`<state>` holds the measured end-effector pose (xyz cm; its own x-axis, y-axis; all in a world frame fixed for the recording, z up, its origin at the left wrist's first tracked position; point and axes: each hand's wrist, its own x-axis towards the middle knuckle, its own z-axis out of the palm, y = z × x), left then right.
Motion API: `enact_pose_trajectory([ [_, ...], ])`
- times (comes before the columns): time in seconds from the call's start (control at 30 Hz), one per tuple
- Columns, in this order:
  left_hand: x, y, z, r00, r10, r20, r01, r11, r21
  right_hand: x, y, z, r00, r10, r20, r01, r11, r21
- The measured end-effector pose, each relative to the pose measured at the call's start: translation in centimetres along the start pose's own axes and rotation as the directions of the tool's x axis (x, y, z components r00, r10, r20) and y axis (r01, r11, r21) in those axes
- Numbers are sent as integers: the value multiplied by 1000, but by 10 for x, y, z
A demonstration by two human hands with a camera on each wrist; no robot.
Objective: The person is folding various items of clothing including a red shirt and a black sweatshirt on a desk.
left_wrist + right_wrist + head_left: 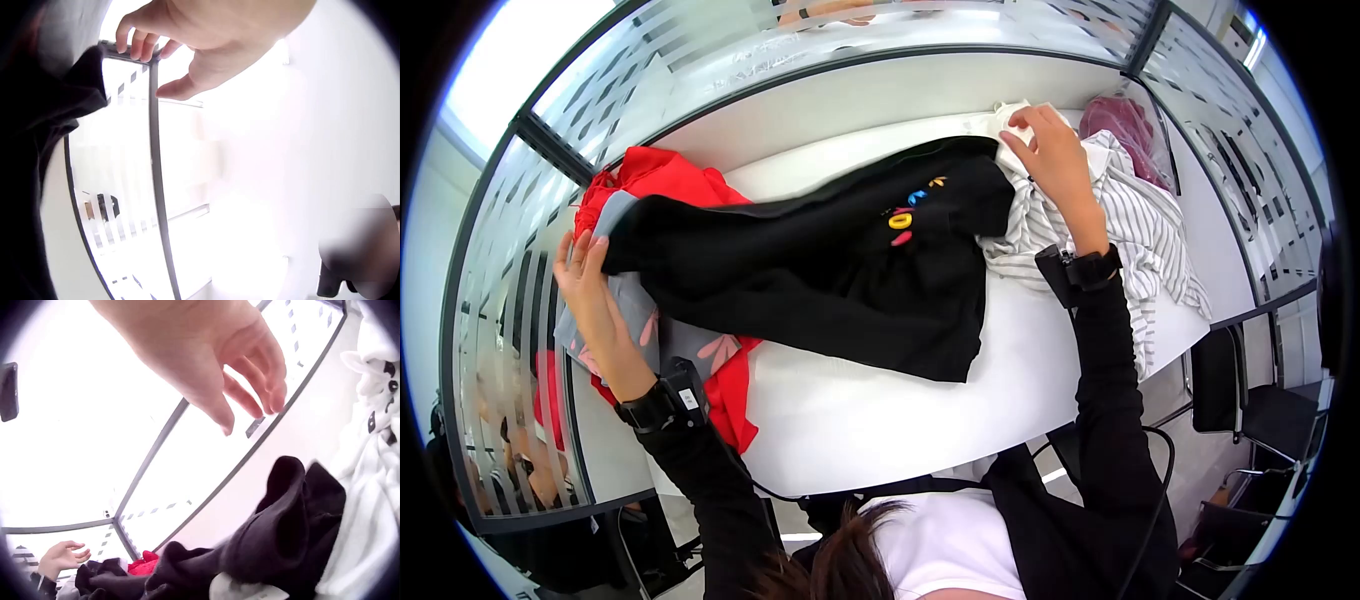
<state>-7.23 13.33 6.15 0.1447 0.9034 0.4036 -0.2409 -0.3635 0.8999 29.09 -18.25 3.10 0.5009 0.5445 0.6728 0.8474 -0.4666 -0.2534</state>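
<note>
A black garment [820, 270] with a small colourful print lies spread across the white table. One open end of its cloth [287, 506] stands up in the right wrist view. My left hand [590, 295] is at the garment's left end, fingers loosely bent beside the dark cloth [37, 162] and holding nothing in the left wrist view. Over the garment's upper right corner hovers my right hand [1055, 165], its fingers relaxed and thumb apart from them. Nothing is between those fingers. White striped clothing [1140, 200] lies below and right of this hand.
Red cloth [670, 175] and a grey garment with pink shapes [635, 310] are piled at the left, partly under the black one. A plastic-wrapped maroon bundle [1120, 130] sits at the back right. Framed glass partitions [730, 75] border the white table [880, 420].
</note>
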Motion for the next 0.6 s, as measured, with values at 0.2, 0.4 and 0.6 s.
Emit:
enact_pose_trajectory([
  [0.2, -16, 20, 12, 975, 157, 157, -200, 928, 315, -7, -2, 1, 726, 92, 682, -126, 992, 0],
  [0.4, -34, 15, 43, 885, -20, 464, -65, 984, 167, -16, -5, 25, 840, -82, 537, -26, 981, 190],
  [0.6, -58, 12, 70, 732, -104, 673, -103, 960, 260, -20, -27, 37, 895, -212, 392, 37, 912, 409],
])
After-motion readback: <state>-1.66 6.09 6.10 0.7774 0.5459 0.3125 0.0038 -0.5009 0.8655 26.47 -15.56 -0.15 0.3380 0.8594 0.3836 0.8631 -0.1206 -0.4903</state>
